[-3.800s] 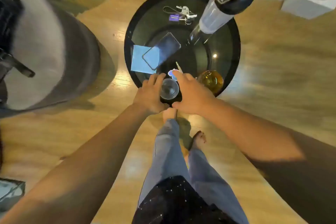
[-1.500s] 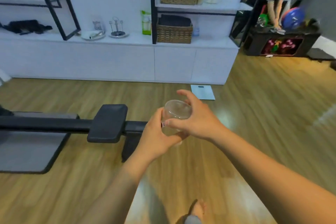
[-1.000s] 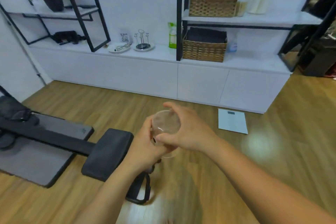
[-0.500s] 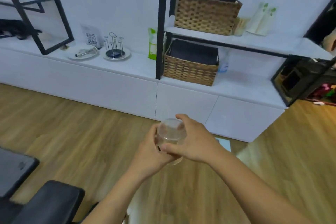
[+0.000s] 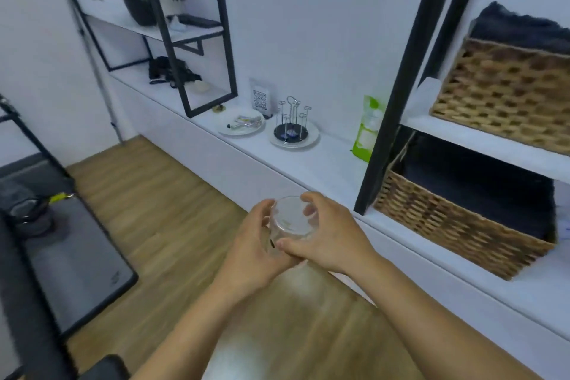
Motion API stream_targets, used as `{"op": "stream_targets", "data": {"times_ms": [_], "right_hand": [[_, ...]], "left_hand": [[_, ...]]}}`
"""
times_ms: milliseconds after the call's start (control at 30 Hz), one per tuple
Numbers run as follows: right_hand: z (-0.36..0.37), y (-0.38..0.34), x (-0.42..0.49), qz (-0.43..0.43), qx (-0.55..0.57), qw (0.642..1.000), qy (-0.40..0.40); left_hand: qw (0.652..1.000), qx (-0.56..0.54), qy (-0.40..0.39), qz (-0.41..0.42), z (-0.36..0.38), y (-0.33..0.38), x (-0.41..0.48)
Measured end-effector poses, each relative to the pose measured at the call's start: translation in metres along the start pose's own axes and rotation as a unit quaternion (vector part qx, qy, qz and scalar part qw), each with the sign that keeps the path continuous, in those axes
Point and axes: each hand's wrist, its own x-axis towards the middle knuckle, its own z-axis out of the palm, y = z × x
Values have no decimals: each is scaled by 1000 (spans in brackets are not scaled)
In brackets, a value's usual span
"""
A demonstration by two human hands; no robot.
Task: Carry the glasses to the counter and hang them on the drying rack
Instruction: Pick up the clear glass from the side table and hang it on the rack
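A clear drinking glass is held upright between both hands at the middle of the view. My left hand wraps its left side and base, and my right hand grips its right side and rim. The wire drying rack, bare of glasses, stands on a white plate on the long white counter, well beyond the hands and slightly above them in the view.
A white plate with small utensils lies left of the rack, a QR sign behind it, a green pouch to its right. Black shelf posts, wicker baskets, exercise equipment on the left floor.
I have walked closer to the counter, carrying the glass in both hands. The rack and the plates now appear larger and nearer; the grip on the glass is unchanged.
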Motion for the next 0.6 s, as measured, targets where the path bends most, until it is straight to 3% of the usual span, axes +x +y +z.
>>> {"op": "stream_targets", "data": {"times_ms": [233,600], "right_hand": [[2,-2,154,-76,27,995,-52],[26,-4,391,-42,-5,999,-10]], "left_hand": [[993,62,101,-2,-24,-15,121],[996,69,56,-19,-76,-108,349]]}}
